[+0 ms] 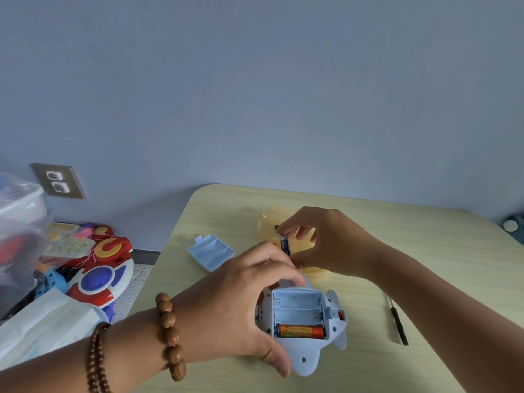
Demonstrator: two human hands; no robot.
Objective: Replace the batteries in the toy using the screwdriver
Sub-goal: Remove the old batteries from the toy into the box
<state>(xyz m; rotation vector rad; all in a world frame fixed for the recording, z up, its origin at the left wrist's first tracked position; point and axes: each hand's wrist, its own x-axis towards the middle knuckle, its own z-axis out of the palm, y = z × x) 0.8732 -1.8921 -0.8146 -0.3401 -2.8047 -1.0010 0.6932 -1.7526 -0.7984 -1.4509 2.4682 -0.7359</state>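
While tilted, battery (285,244) between right hand (331,242) fingertips (283,228).

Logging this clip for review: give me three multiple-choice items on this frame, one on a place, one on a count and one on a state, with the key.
1. Where does the screwdriver lie?
A. on the table, right of the toy
B. in the yellow dish
C. on the floor

2. How many batteries sit in the toy's compartment?
A. none
B. one
C. three

3. What is the right hand doing?
A. resting flat on the table
B. pinching a blue battery
C. turning the screwdriver

Key:
1 A: it lies on the table right of the toy, with no hand on it.
2 B: one orange battery fills the nearest slot; the other two slots are bare.
3 B: its thumb and fingers pinch the battery's ends.
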